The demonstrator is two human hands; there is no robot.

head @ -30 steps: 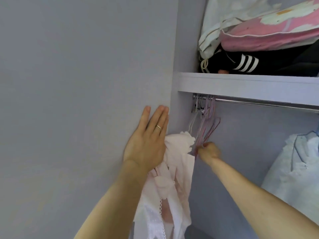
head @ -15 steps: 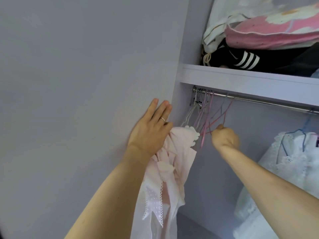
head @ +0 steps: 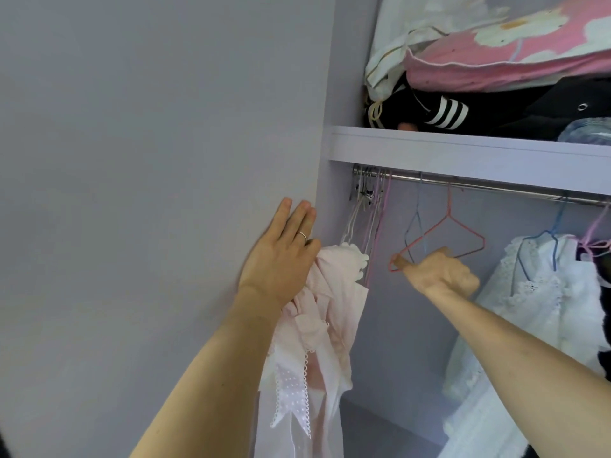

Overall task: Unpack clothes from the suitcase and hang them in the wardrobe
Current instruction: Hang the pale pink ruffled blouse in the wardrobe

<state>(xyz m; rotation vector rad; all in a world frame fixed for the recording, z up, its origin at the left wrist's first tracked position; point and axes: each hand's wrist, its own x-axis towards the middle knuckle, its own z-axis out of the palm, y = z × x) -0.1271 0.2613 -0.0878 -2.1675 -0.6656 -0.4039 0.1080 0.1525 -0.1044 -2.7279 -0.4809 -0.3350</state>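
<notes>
Two bare arms reach upward. The left hand (head: 281,259) lies flat, fingers straight along the wardrobe side panel (head: 325,94), with one pink garment (head: 330,312) bunched under its palm; its thumb is hidden, so I cannot tell its hold. The right hand (head: 441,276) clenches the bottom wire of one coral hanger (head: 466,227) hooked on the rail (head: 496,188) above; one blue hanger (head: 417,223) hangs beside it

Legible txt/labels/nos.: none. Black garment (head: 443,112) on top shelf (head: 463,150): white stripes, no wording.
</notes>
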